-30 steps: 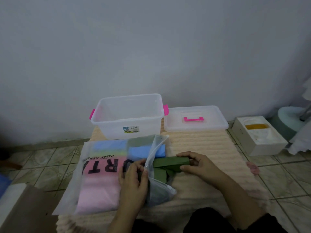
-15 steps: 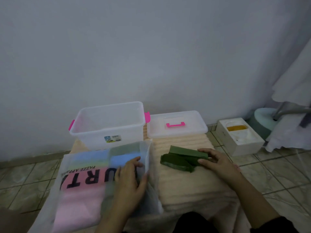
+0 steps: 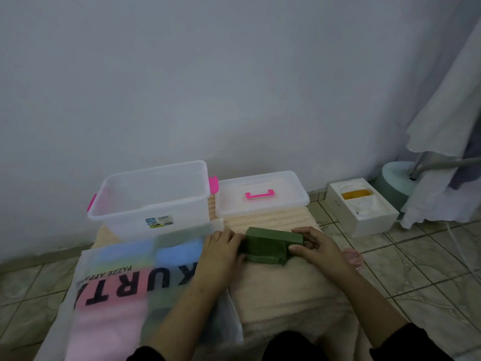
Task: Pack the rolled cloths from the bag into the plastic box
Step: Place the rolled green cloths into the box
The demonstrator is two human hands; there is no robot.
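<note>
the green rolled cloth [image 3: 270, 244] lies on the worktop [image 3: 286, 290] (a low surface under a ribbed cream cover), just in front of the lid [image 3: 263, 195] and to the right of the bag [image 3: 122, 287]. both hands are on it: the left hand [image 3: 221, 252] presses flat and loosely spread against its left end, and the right hand [image 3: 316, 246] curls round its right end, thumb on the near side and fingers over the top, gripping the cloth.

it looks soft and light, and the near layer is sagging loose, so i judge it will unroll if lifted by one end. better to squeeze it from both ends or pinch across the middle, keeping the loose flap tucked under.

the plastic box [image 3: 153, 199] stands open at the far left corner of the worktop, with nothing visible inside, so no cloth is packed yet.

count: one green cloth out of the bag; one box, one lid, one bag. through the frosted bag i see blue and pink patches and a green one, perhaps three or four cloths, but the blur makes a firm count impossible.
</note>
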